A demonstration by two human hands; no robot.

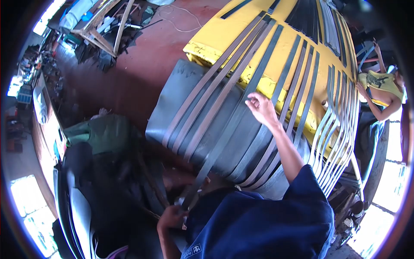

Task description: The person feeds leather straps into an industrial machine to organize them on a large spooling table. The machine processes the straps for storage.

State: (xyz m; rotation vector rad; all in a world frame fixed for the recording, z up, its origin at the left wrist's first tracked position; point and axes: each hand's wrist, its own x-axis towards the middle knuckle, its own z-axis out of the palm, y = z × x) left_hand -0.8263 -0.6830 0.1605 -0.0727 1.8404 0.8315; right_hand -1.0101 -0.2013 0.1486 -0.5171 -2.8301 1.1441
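Long, flat leather-like straps hang in rows over a yellow surface [258,26] and a grey sheet [181,82] draped at its side. One dark green-black strap [228,129] runs down toward me, slanting off the sheet at its lower end. My left hand [172,217], low in the view, is closed around that lower end. Higher up, my right hand [261,110] has its fingers curled together, with the fingertips pinched at the edge of the same strap. Brown straps [211,95] lie to its left, and more brown and dark straps [293,82] to its right.
On the right, a person [381,93] in a yellow top stands beside the yellow surface. A green cloth-covered item [101,134] is at the left. A wooden frame [101,36] stands among scraps on the red floor [142,52]. Many grey straps [336,134] hang at the right end.
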